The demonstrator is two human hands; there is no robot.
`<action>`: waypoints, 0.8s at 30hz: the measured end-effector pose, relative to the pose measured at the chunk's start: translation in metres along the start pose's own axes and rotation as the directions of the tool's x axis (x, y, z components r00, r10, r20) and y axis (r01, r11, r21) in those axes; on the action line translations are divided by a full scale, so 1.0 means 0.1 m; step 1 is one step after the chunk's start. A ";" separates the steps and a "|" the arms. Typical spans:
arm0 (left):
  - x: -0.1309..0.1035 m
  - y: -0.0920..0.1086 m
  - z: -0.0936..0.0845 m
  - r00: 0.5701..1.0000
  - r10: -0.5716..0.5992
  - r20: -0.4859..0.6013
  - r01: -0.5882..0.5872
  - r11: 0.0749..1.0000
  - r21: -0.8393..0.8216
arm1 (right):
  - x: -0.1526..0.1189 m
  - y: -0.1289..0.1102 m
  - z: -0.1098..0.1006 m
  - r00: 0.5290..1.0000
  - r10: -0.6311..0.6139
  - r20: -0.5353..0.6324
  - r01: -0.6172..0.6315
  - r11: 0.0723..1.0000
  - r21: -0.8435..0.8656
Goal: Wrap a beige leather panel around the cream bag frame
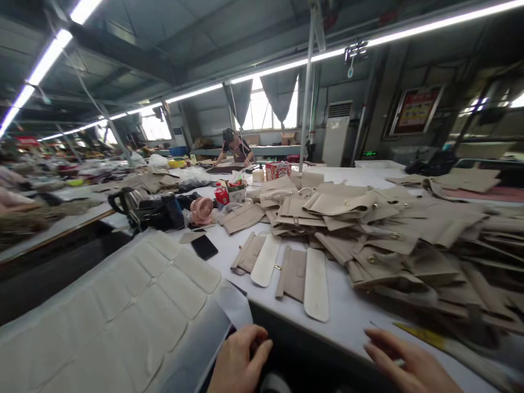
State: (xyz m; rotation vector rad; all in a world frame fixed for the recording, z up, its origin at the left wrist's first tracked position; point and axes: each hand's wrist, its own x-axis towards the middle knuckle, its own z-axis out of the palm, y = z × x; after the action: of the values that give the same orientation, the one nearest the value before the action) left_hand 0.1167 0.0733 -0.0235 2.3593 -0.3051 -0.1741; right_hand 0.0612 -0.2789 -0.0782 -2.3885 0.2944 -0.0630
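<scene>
My left hand (239, 360) rests at the near edge of the white table (347, 311), fingers curled against the corner of a clear plastic sheet (123, 311) that carries several rounded beige pieces. My right hand (403, 363) lies flat on the table at the lower right, fingers apart, holding nothing that I can make out. A yellow strip (421, 335) lies just beyond it. Two white oval insoles (316, 284) and folded beige parts (292, 273) lie ahead of my hands.
A large heap of beige leather bag parts (380, 229) covers the right of the table. A black phone (204, 246), a pink fan (201, 210), a black bag (151, 210) and a red bottle (221, 195) sit further back. A person (235, 148) works at a far table.
</scene>
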 end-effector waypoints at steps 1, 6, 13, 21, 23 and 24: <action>0.08 0.03 0.00 0.999 0.033 -0.013 -0.033 0.999 0.012 | 0.20 -0.21 0.02 0.998 0.011 0.055 -0.011 1.000 0.011; 0.75 0.17 0.23 0.969 0.242 -0.054 -0.238 0.968 0.077 | 1.20 -0.81 0.41 0.982 0.172 -0.076 -0.186 0.952 -0.243; 1.43 0.10 0.77 0.959 0.281 -0.035 -0.282 0.959 -0.038 | 1.57 -1.03 0.93 0.955 0.212 -0.209 -0.261 0.932 -0.251; 1.38 0.10 0.65 0.995 -0.045 -0.090 -0.028 0.738 -0.675 | 1.18 -1.11 0.27 1.000 0.022 -0.017 -0.013 0.921 0.390; 1.26 0.25 0.54 0.999 0.021 0.034 0.015 0.596 -0.803 | 0.91 -1.18 0.08 0.997 -0.073 0.009 0.053 0.798 0.600; 1.17 0.35 0.48 0.995 0.071 0.069 0.021 0.533 -0.846 | 0.77 -1.21 -0.01 0.995 -0.101 0.019 0.063 0.748 0.661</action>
State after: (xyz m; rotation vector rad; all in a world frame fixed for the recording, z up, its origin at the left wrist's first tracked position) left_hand 0.2131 -0.0146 -0.0380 1.3492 -0.2211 -0.3376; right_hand 0.1592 -0.2102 0.0007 -1.6825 0.1082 -0.1221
